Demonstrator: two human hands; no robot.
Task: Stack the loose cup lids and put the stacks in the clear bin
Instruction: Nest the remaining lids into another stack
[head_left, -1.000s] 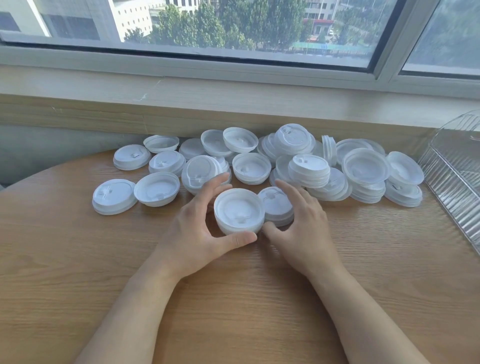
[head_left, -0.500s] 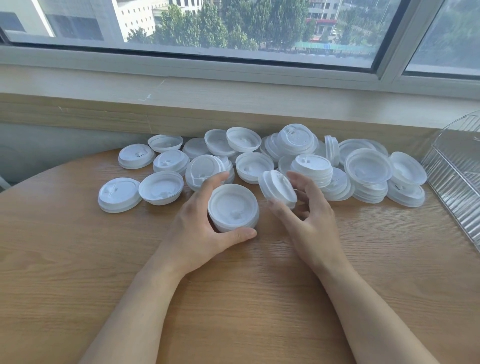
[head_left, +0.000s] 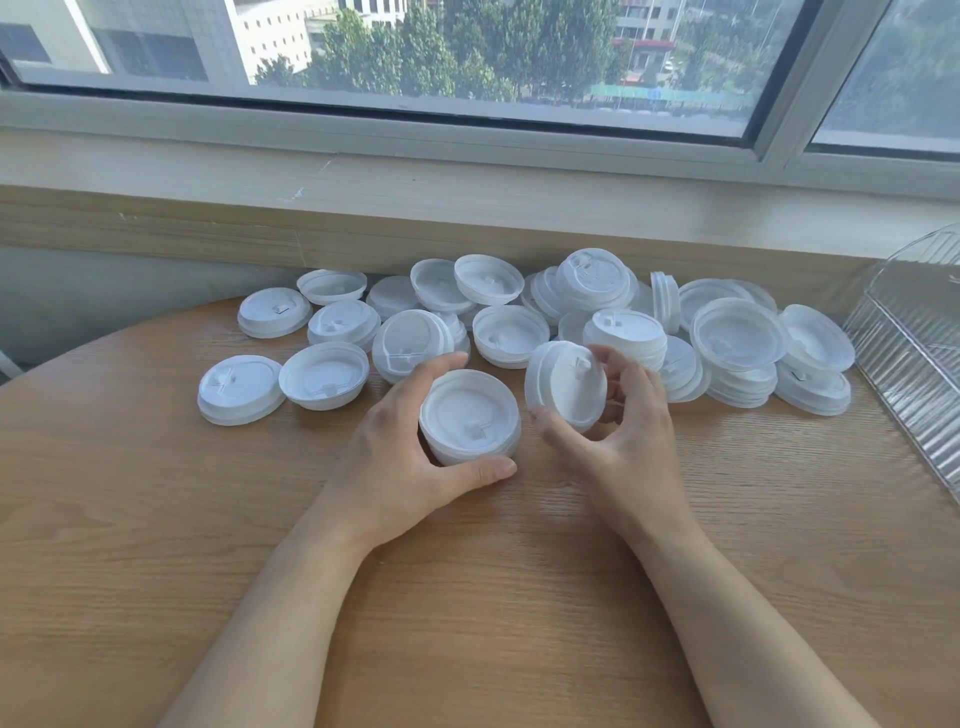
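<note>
Lids on the table (head_left: 156, 519), no readable writing.
Left hand (head_left: 400, 467) cups a stack (head_left: 467, 423); right hand (head_left: 618, 436) now grips raised, tilted lids (head_left: 563, 387) (earlier flat); bin (head_left: 914, 358) right.

Matt white plastic lids (head_left: 628, 332), clear ribbed glossy plastic bin (head_left: 906, 358), smooth wood-grain table (head_left: 493, 597)

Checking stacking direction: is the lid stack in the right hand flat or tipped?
Tipped: the lid stack stands on edge in the right hand, off the table.
</note>
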